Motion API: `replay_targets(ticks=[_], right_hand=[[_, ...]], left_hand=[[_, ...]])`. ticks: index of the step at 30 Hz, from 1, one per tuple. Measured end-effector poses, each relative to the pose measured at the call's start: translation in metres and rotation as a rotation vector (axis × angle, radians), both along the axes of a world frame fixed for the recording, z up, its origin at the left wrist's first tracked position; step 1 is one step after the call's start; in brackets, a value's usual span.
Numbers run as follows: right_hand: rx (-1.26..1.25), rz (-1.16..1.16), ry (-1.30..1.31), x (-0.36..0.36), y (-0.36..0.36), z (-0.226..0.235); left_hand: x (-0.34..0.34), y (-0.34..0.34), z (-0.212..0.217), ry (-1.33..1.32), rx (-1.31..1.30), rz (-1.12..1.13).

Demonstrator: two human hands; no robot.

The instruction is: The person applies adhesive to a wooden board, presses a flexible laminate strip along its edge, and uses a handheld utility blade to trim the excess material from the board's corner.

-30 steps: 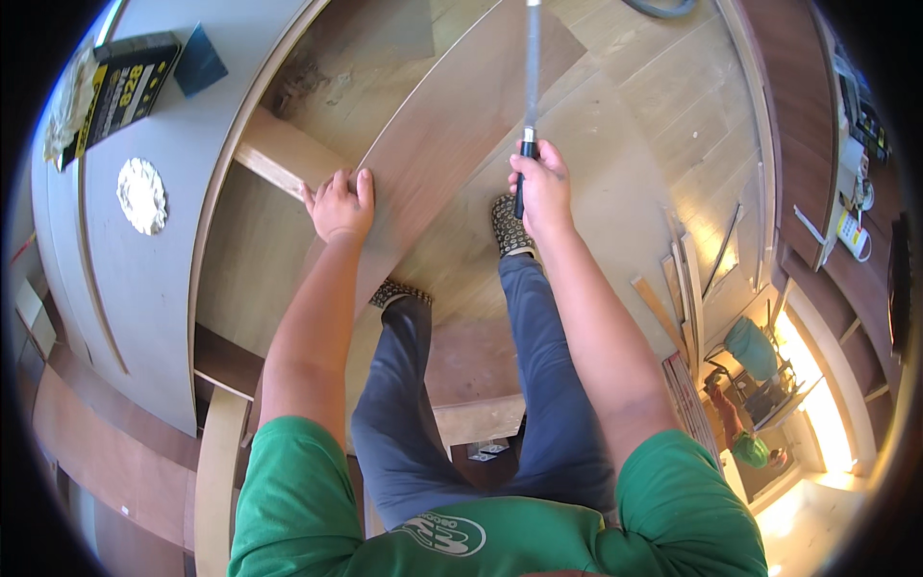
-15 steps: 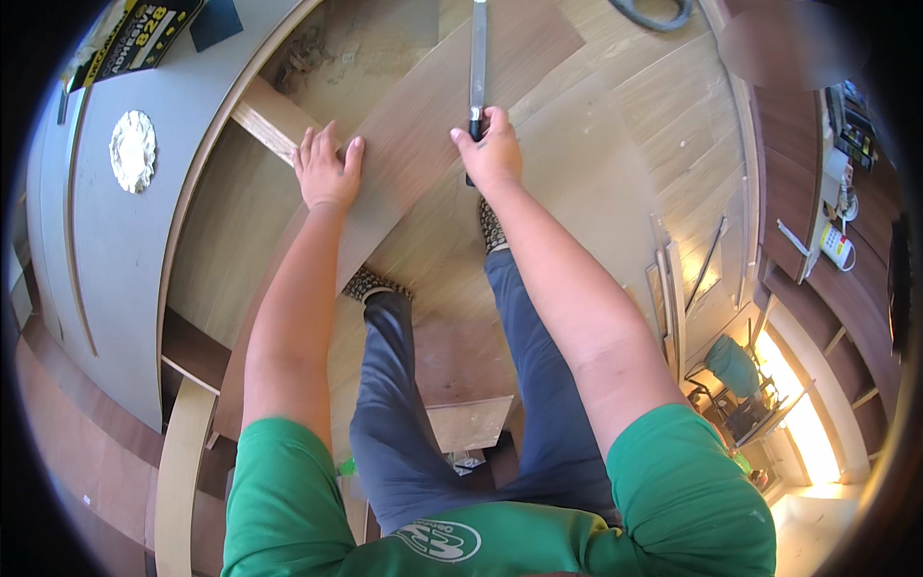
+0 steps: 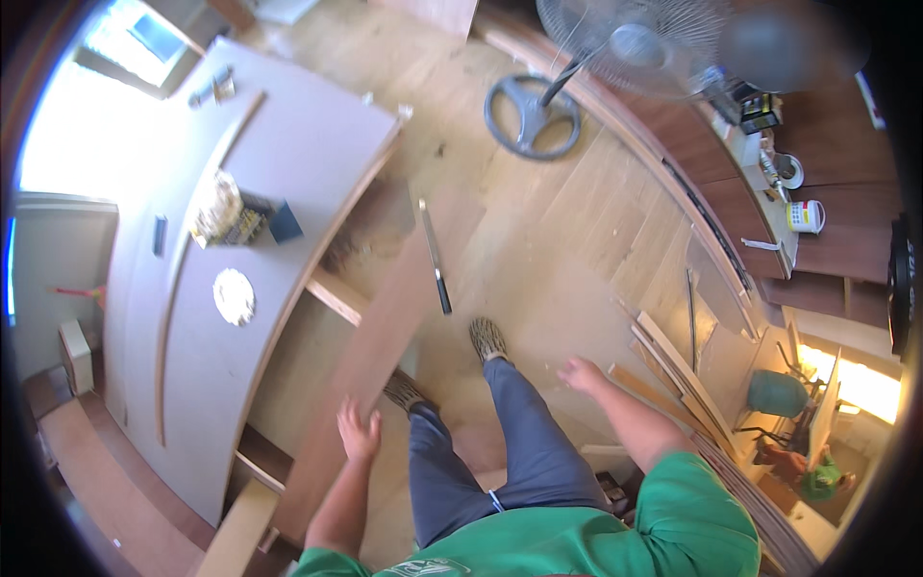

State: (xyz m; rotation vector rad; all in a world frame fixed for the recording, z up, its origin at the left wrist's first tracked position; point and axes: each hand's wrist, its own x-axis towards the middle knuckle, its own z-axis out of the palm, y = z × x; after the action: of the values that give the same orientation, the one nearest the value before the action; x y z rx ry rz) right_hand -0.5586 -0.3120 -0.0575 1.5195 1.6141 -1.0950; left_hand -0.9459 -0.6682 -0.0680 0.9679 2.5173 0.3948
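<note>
Brown plank (image 3: pixel 385 332): lies on the floor, long axis running from near-left to far-right.
Saw (image 3: pixel 435 258): rests on the plank's far end, dark handle nearest, blade pointing away.
Left hand (image 3: pixel 358 431): open, fingers spread, at the plank's near part; contact unclear.
Right hand (image 3: pixel 581 373): open, empty, above the floor, well apart from the left hand.

Wooden floor (image 3: pixel 567 240), pedestal fan (image 3: pixel 615 48), bright window (image 3: pixel 67 144)

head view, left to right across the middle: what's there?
grey panel → round white disc → brown board → black-handled tool → right hand → loose wood strips → teal bucket
</note>
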Motion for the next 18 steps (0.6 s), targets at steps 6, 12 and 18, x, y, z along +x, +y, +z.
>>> replay_targets(ticks=[6, 12, 18], right_hand=[[0.210, -0.296, -0.049, 0.179, -0.035, 0.037], [0.330, -0.357, -0.141, 0.211, -0.158, 0.124], [0.225, -0.418, 0.002, 0.149, -0.295, 0.183]], left_hand=[[0.002, 0.017, 0.146, -0.333, -0.574, -0.030], [-0.036, 0.027, 0.205, -0.479, -0.075, -0.256], [-0.036, 0.058, 0.289, -0.617, -0.070, -0.378]])
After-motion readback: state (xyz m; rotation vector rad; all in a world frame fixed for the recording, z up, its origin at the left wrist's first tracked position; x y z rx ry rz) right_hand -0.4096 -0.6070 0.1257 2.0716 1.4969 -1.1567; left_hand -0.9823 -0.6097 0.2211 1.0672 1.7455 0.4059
